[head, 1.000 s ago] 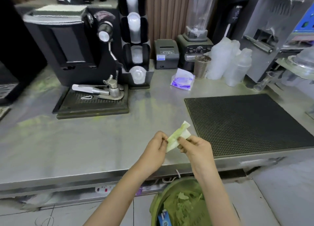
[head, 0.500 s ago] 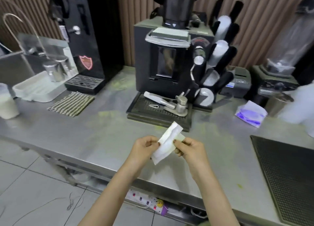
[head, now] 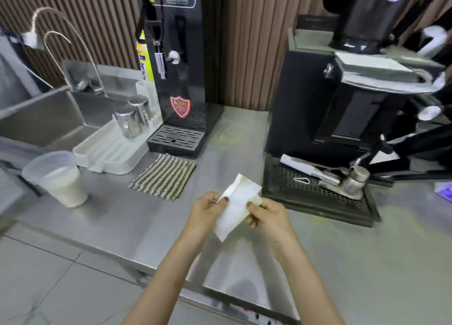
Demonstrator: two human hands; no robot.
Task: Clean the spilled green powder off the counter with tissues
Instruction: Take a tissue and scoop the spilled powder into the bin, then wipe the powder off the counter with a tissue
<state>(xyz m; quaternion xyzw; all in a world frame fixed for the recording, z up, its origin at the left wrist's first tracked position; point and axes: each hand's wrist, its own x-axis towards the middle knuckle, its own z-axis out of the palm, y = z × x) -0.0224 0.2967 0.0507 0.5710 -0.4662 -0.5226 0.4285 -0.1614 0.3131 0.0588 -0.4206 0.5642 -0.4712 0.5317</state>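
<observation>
A folded white tissue (head: 234,208) with faint green-yellow stains along its top edge hangs above the steel counter (head: 137,229). My left hand (head: 208,211) pinches its left side and my right hand (head: 265,213) pinches its right side. A faint patch of green powder (head: 227,135) lies on the counter between the two black machines. More green dust (head: 315,218) shows by the front of the drip tray on the right.
A black water dispenser (head: 178,68) stands at the back, a black machine (head: 342,109) with its drip tray (head: 315,192) on the right. A striped mat (head: 162,177), a white drying tray (head: 110,150), a cup of milky liquid (head: 57,178) and a sink (head: 36,119) lie left.
The view has swung left along the counter, from the rubber mat and bin to the sink side. Both hands keep hold of the tissue, which is now unfolded wider with its white side showing.
</observation>
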